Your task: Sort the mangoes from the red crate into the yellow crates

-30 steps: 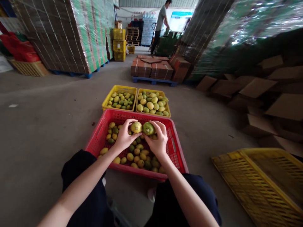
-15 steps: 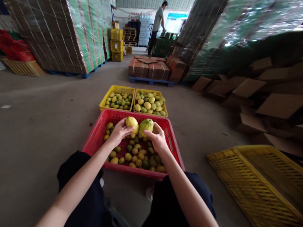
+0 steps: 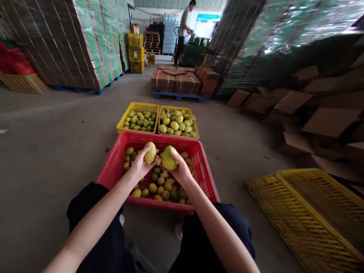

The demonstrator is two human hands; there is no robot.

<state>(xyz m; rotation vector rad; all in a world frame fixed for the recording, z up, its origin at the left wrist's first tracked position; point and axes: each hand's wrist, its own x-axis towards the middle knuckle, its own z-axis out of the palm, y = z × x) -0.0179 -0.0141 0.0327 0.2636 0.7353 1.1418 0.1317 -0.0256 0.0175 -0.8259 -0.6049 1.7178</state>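
Observation:
My left hand (image 3: pixel 140 165) is closed around a yellow lemon (image 3: pixel 150 152), its thumb on top and fingers beneath. In my right hand (image 3: pixel 181 169) sits a greener, rounder lemon (image 3: pixel 168 158), with the thumb across its upper side. Both fruits are held side by side, slightly apart, over a red plastic crate (image 3: pixel 109 169). Loose yellow and green lemons (image 3: pixel 160 181) lie inside that crate, partly hidden by my hands and forearms.
Two yellow crates, left (image 3: pixel 122 123) and right (image 3: pixel 196 131), filled with lemons, adjoin the red crate's far side. An overturned or tilted yellow crate (image 3: pixel 287 201) lies right. Beyond are cardboard stacks (image 3: pixel 187 82) on a blue pallet, scattered boxes (image 3: pixel 331 121) and a standing person (image 3: pixel 184 26).
Both hands have turned the lemons and lowered them slightly, shifting a little left. The view has shifted slightly. The person at the back has moved their arms.

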